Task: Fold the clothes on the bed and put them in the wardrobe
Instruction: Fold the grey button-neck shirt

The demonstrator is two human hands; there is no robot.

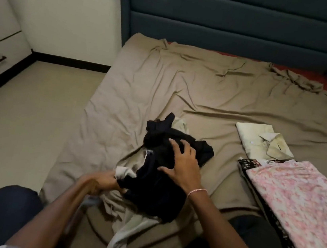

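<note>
Right hand (184, 164): fingers spread, laid flat on black garment (165, 165), bunched mid-bed (143, 83). Left hand (98, 182): blurred, pale cloth (125, 173) apparently pinched at garment's near-left edge; grip can't be confirmed. More pale fabric partly hidden under garment. Folded cream shirt (260, 142) and pink floral piece (297, 204) stacked well right, the latter cut off by frame.

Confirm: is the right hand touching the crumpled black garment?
Touching. The head view shows the right hand pressed flat, fingers spread, on the crumpled black garment.
</note>
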